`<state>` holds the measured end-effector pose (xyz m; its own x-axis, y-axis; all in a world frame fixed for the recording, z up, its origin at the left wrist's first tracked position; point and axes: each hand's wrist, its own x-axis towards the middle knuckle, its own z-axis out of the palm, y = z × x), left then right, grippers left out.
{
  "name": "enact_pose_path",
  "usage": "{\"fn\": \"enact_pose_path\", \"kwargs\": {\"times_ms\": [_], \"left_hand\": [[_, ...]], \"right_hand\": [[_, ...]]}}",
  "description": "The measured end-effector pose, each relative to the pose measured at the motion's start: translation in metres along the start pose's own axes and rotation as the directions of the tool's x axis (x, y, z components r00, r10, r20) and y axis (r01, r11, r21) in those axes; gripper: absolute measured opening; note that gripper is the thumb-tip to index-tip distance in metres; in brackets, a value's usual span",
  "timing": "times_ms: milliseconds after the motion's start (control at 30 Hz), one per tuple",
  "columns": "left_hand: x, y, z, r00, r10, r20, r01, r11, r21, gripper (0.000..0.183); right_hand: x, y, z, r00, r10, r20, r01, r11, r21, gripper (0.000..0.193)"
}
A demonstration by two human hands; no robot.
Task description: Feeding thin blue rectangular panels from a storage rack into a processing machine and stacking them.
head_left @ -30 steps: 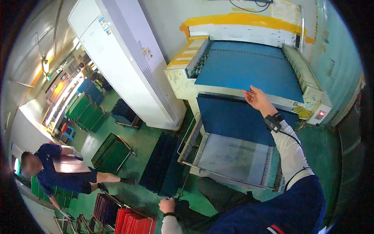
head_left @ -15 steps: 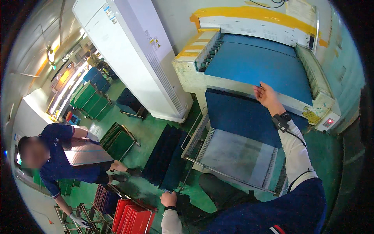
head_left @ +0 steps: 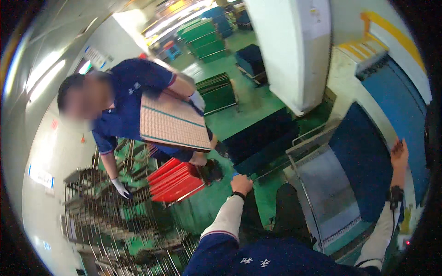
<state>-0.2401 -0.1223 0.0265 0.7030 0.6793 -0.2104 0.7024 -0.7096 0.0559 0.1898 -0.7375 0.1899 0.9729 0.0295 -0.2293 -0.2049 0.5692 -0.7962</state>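
Note:
My left hand (head_left: 241, 184) is closed in front of my thighs, with a small bit of blue showing at its fingers; what it grips is mostly hidden. Out to the right, my right hand (head_left: 399, 155) is raised with its fingers loosely bent and apart, nothing seen in it. It is beside the blue bed (head_left: 391, 99) of a machine. Below and left of that hand, dark blue panels (head_left: 359, 152) lean in a wire-sided rack (head_left: 309, 198), next to a pale sheet (head_left: 328, 184).
At left a person (head_left: 133, 92) holds a stack of pinkish boards (head_left: 172, 120) under one arm, a gloved hand (head_left: 121, 188) low by metal racks (head_left: 110, 216). Red panels (head_left: 177, 181), dark panels (head_left: 262, 138) and green panels (head_left: 216, 94) stand on the floor. A white cabinet (head_left: 294, 55) rises behind.
My view has swung left, so the machine and rack sit farther right and the person shows larger. My right hand stays raised by the machine; my left hand remains closed.

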Motion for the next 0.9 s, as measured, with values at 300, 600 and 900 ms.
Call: {"fn": "enact_pose_path", "kwargs": {"times_ms": [300,600,900], "left_hand": [[0.021,0.019,0.004,0.999,-0.042,0.005,0.042,0.999,-0.025,0.032],[0.042,0.031,0.005,0.994,-0.085,-0.073,0.083,0.996,-0.027,0.03],[0.032,0.026,0.002,0.988,-0.153,0.02,0.153,0.988,-0.018,0.026]], "right_hand": [[0.017,-0.007,0.01,0.997,0.069,0.021,-0.064,0.982,-0.176,0.039],[0.022,0.02,0.024,0.887,-0.24,0.395,0.38,-0.11,-0.918,0.037],[-0.055,0.05,0.047,0.741,-0.185,0.646,0.407,-0.642,-0.65,0.033]]}}
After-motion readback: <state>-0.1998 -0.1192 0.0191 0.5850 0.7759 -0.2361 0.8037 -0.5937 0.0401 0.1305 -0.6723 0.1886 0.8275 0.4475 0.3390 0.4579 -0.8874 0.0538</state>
